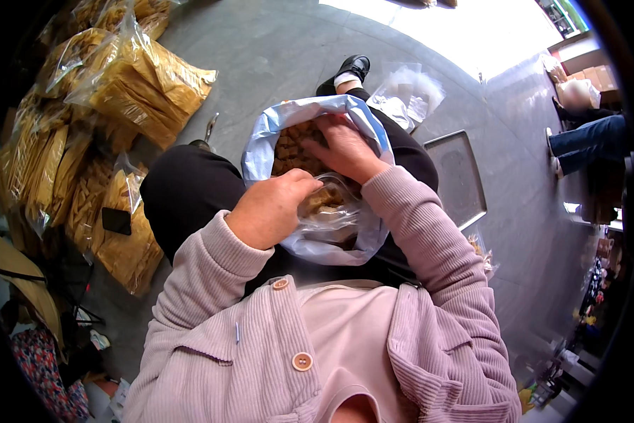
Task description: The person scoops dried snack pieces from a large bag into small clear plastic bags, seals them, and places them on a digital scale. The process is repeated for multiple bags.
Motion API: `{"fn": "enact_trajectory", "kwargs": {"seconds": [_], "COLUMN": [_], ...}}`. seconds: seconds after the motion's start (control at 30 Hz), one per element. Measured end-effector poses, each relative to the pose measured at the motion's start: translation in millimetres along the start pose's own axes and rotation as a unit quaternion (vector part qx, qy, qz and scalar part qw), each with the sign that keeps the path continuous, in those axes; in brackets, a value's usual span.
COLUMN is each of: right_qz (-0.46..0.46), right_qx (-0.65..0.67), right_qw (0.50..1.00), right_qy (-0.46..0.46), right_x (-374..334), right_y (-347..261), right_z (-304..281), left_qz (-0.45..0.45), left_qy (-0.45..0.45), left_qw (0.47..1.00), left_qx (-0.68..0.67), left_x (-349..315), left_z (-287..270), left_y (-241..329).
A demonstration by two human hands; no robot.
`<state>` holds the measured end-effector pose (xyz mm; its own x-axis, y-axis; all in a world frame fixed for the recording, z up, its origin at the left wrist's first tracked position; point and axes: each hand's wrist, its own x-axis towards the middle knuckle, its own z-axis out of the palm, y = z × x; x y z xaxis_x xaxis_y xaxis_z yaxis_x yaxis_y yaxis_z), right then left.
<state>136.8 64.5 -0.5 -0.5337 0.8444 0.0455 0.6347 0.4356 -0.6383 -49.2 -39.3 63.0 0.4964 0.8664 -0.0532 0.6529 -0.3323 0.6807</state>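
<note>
A white-and-blue sack sits in my lap with its rim rolled back. Many small brown chunks fill it. My left hand pinches the edge of a clear plastic bag, which lies over the near side of the sack's mouth. Some light brown pieces show inside that bag. My right hand reaches into the sack, fingers spread over the brown chunks, with the fingertips partly among them; nothing gripped shows there.
Clear bags of long yellow-brown strips are piled at the left, with a black phone on one. A metal tray lies at the right. Empty-looking clear bags lie beyond my leg. Another person's jeans-clad leg shows at far right.
</note>
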Motion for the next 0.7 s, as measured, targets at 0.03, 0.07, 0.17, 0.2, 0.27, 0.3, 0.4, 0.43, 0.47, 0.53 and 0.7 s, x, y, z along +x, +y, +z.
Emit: {"fn": "enact_trajectory", "kwargs": {"seconds": [0.03,0.07,0.17,0.2,0.27,0.3,0.4,0.43,0.47,0.53,0.7], "right_qz": [-0.013,-0.028,-0.082,-0.107,-0.129,-0.127,-0.183,-0.168,-0.155,-0.080,-0.088], "right_qx": [-0.012,-0.032,-0.067,-0.062,-0.007,0.043,0.040,0.050,0.061,0.085,-0.077], "right_qw": [1.000,0.999,0.992,0.990,0.991,0.991,0.979,0.981,0.981,0.990,0.993], "right_qy": [0.007,0.030,0.073,0.071,0.020,-0.028,-0.076,-0.087,-0.099,-0.075,0.014], "right_x": [3.5,3.1,-1.8,-3.6,-8.2,-11.2,-27.5,-31.8,-33.5,-30.6,-3.0], "right_y": [6.3,7.8,10.9,10.3,8.8,8.1,2.6,3.8,-0.5,-12.2,6.6], "right_z": [8.6,14.5,21.7,18.2,13.1,11.8,16.8,12.5,2.5,-15.3,11.8], "left_qz": [-0.002,-0.005,-0.008,-0.005,-0.001,0.000,0.007,0.009,0.017,0.025,0.011], "left_qy": [-0.005,-0.007,-0.012,-0.013,-0.015,-0.015,-0.027,-0.032,-0.024,-0.012,-0.030], "left_qw": [1.000,1.000,1.000,1.000,1.000,1.000,0.999,0.999,0.999,0.999,0.999], "left_qx": [-0.004,-0.004,-0.005,-0.005,-0.004,-0.003,-0.020,-0.029,-0.030,-0.034,-0.028], "left_x": [-0.1,-0.3,0.0,0.2,0.4,0.2,0.7,1.0,0.7,-3.8,0.1], "left_z": [-0.6,-0.3,-0.6,-1.6,-1.9,-1.3,-1.2,-1.9,-3.1,-1.8,-3.8], "left_y": [1.3,1.6,2.1,2.4,2.2,1.7,3.0,3.6,3.1,2.7,6.3]}}
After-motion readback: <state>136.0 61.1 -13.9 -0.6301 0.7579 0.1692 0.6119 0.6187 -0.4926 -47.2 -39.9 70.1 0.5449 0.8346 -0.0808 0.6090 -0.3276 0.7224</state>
